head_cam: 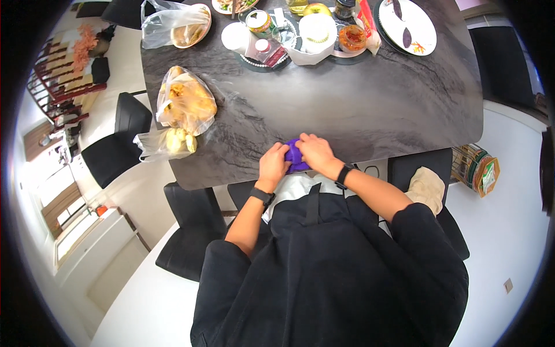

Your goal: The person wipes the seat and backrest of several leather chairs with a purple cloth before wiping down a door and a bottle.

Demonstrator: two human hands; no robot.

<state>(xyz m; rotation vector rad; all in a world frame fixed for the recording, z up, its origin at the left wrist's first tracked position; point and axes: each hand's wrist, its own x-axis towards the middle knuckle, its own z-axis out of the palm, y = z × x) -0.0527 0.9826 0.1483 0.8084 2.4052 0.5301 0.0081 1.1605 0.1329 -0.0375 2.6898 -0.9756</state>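
Note:
A bunched purple cloth lies at the near edge of the dark marbled table. My left hand grips its left side, with the fingers curled over it. From the right, my right hand closes on the same cloth, and the two hands nearly meet. Part of the cloth is hidden under my fingers. To the left of my hands, a clear plastic bag with yellowish-brown food rests on the table, and a smaller bag with pale yellow pieces sits just below it.
Along the far side stand a white plate with purple pieces, an open jar of red sauce, a bottle with a pinkish cap, a can and a bagged bowl. Black chairs stand beside the near table edge.

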